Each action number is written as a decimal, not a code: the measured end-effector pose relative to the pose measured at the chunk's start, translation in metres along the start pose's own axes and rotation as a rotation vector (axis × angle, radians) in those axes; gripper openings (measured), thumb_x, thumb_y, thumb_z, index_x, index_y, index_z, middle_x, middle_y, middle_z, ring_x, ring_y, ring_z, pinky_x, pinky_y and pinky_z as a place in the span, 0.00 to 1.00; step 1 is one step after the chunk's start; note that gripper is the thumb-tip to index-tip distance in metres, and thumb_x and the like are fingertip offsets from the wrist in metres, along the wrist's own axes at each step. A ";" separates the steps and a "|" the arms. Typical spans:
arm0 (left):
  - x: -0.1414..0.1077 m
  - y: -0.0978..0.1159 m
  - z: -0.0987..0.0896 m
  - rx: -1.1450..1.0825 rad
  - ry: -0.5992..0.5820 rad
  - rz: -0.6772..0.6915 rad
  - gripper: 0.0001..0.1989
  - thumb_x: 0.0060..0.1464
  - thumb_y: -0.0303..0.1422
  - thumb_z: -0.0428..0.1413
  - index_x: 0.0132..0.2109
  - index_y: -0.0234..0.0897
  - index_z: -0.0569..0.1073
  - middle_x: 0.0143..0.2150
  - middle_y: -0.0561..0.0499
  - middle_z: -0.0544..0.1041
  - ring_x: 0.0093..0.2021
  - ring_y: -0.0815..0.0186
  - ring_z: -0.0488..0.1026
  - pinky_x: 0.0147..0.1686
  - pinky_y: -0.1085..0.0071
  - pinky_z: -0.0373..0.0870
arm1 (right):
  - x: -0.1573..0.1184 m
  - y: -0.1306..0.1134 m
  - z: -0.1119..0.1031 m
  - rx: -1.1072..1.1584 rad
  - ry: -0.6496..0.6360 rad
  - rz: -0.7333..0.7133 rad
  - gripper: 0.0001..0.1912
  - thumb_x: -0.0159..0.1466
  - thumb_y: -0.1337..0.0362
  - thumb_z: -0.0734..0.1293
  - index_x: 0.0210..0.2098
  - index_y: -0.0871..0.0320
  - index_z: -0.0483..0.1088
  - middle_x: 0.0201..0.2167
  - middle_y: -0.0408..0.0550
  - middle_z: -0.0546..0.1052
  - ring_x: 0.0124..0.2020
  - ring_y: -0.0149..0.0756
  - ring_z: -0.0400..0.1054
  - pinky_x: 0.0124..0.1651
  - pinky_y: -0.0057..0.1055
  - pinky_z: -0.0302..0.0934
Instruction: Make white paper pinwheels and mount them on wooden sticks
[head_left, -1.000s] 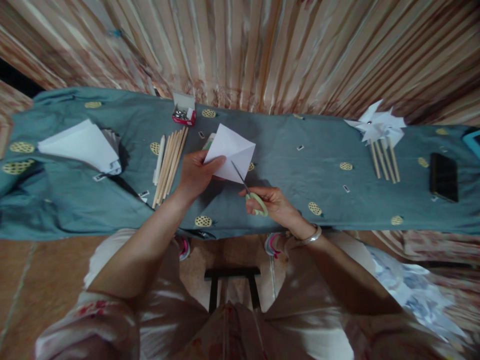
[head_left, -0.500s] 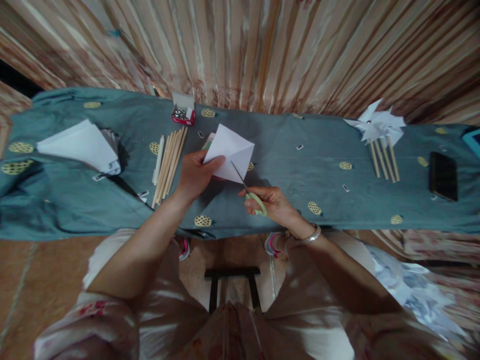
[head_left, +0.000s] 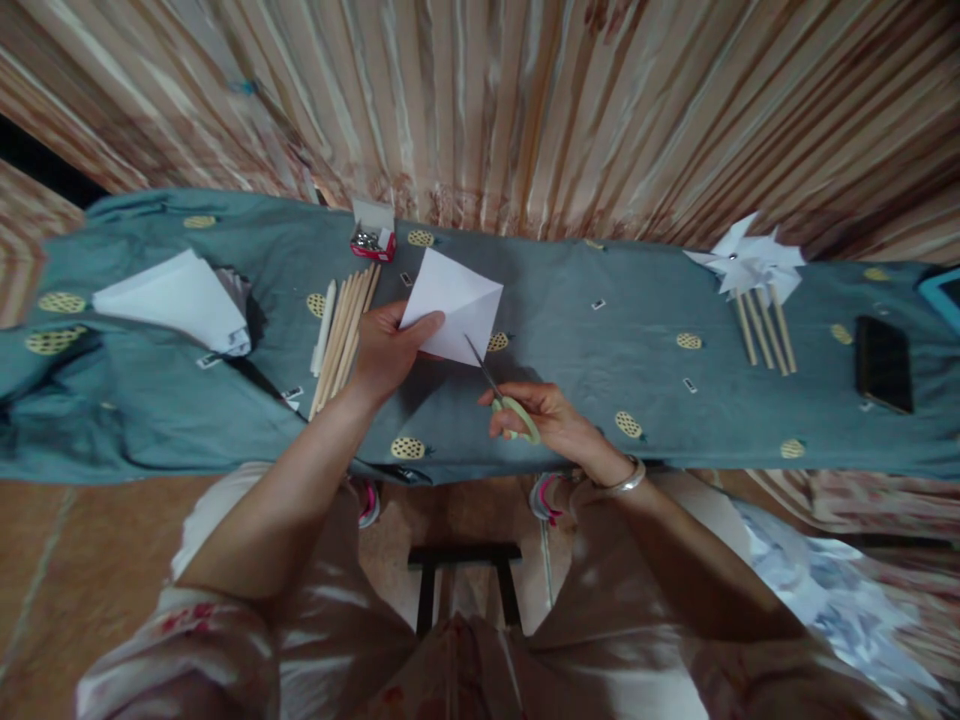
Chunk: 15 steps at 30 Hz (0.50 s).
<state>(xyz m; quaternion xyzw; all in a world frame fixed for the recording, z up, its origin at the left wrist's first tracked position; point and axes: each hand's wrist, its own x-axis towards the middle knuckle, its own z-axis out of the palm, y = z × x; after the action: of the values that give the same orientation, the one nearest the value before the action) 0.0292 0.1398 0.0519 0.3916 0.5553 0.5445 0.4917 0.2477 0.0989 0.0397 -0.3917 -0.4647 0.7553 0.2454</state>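
Note:
A creased white paper square (head_left: 454, 300) is held at its left corner by my left hand (head_left: 390, 350), thumb on top and fingers underneath. My right hand (head_left: 544, 415) is closed round the green handles of a pair of scissors (head_left: 519, 418). The dark blades point up and left and overlap the lower right part of the paper. To the left of my left hand lie several wooden sticks (head_left: 346, 335) and a white pen-like stick (head_left: 325, 328).
A stack of white paper (head_left: 176, 300) lies at the left. Behind the sticks stands a red box of metal pins (head_left: 373, 243). White pinwheels (head_left: 754, 262) on sticks and a black phone (head_left: 883, 362) lie at the right of the green cloth (head_left: 570, 360).
The view has shifted slightly, so the things on the cloth appear a little lower. The paper and scissors stay close together, with both hands still holding them.

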 end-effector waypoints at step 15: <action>-0.001 -0.001 -0.002 -0.049 -0.078 -0.020 0.17 0.37 0.41 0.71 0.33 0.34 0.82 0.31 0.48 0.82 0.28 0.63 0.76 0.28 0.69 0.73 | 0.000 -0.028 -0.040 -0.116 0.328 -0.246 0.25 0.50 0.45 0.77 0.37 0.57 0.77 0.24 0.41 0.78 0.23 0.26 0.66 0.29 0.25 0.61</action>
<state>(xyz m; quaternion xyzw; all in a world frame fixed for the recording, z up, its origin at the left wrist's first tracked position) 0.0277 0.1387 0.0510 0.3949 0.5259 0.5374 0.5279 0.2805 0.1323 0.0544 -0.4631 -0.5055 0.6177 0.3852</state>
